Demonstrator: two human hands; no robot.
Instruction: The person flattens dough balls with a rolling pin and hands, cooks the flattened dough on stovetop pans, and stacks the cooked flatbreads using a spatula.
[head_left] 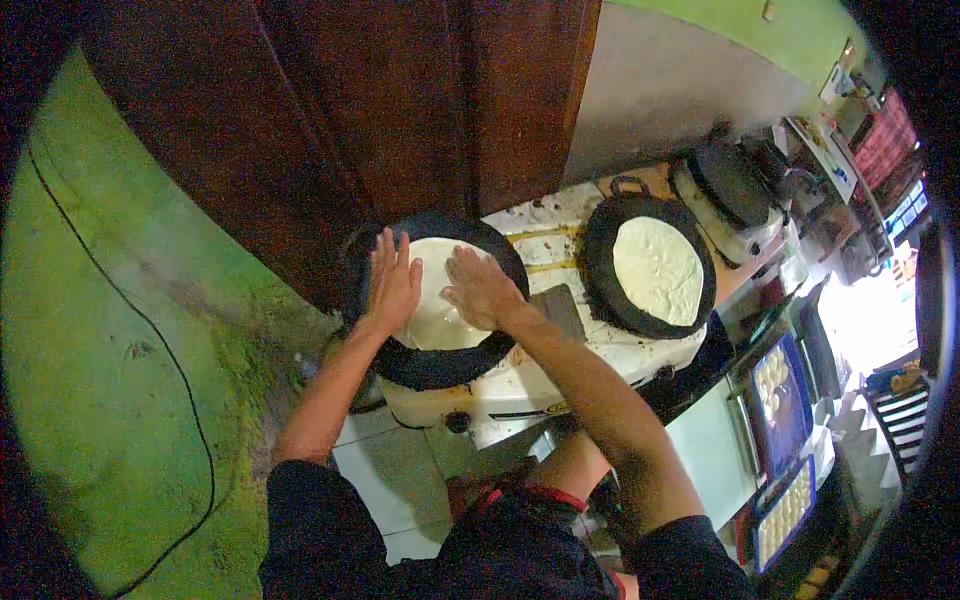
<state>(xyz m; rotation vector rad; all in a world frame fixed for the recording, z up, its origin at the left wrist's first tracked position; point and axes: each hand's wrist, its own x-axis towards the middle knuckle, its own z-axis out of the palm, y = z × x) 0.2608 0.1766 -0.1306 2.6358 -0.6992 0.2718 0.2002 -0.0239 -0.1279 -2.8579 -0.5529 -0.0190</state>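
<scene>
A round sheet of pale dough (440,325) lies on a black griddle pan (440,370) on the left side of the stove. My left hand (396,283) is over the left edge of this sheet, fingers stretched out and pointing away from me. Across from it, my right hand (482,287) rests flat on the sheet's right part with its fingers extended. Neither hand grips anything. To the right, a second black pan (603,290) bears another thin dough sheet (658,270) with a wrinkled surface.
The white stove (540,375) has control knobs along its front. Dark wooden panels (400,110) rise behind it, and a green wall (120,350) stands at left. Blue trays (795,415) of small pale dough balls are at right, below another dark round pan (730,185).
</scene>
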